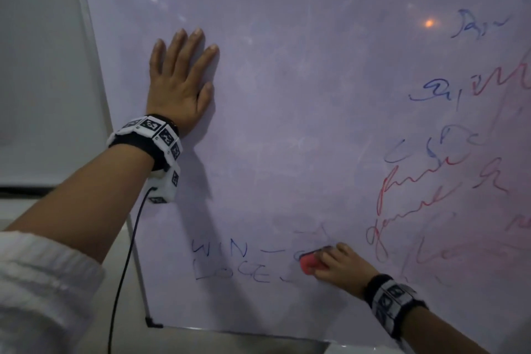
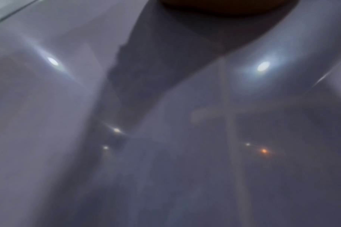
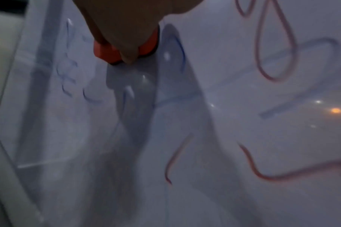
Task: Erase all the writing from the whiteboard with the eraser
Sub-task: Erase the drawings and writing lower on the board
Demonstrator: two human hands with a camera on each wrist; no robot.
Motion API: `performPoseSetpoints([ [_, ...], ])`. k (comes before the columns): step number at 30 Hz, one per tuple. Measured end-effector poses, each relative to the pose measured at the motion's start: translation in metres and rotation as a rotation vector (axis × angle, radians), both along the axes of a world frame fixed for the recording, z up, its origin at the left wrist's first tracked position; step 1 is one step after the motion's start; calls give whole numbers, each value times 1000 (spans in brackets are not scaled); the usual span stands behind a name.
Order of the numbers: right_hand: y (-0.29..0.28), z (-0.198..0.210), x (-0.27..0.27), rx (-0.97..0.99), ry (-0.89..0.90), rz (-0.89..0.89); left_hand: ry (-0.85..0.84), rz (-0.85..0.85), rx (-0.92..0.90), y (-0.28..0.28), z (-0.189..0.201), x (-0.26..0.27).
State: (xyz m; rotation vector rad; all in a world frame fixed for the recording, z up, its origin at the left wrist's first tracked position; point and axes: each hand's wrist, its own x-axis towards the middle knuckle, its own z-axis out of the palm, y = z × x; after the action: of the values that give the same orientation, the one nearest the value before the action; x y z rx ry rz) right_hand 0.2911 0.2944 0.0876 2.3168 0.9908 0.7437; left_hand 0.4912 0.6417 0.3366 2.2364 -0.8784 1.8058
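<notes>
Head view shows the right hand (image 1: 342, 266) low on the whiteboard (image 1: 287, 95), its grip curled around the red eraser (image 1: 311, 263) and pressing it against the surface at the right end of the blue block lettering (image 1: 230, 263). The left hand (image 1: 179, 82) lies flat with fingers straight, braced on the upper left of the board and holding nothing. Wiping seems to be under way on the lower writing. The two blue lines to the left of the eraser remain, and much red scrawl (image 1: 425, 187) and blue scrawl (image 1: 431, 92) fills the right side. Next likely comes a firm sweep leftward across the blue words, keeping the eraser flat, then a shift to the right-hand writing.
</notes>
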Motion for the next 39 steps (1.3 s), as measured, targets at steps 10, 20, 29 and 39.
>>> performPoseSetpoints([
  [10,24,171,44,998,-543,-241,-24,9,0,1,-2,3],
  [20,59,-1,42,129,-57,193,-25,14,26,0,-2,2],
  [29,110,201,82,1035,-702,-138,20,13,92,21,-14,0],
  [39,165,-67,68,22,161,198,-53,-6,152,69,-63,19],
])
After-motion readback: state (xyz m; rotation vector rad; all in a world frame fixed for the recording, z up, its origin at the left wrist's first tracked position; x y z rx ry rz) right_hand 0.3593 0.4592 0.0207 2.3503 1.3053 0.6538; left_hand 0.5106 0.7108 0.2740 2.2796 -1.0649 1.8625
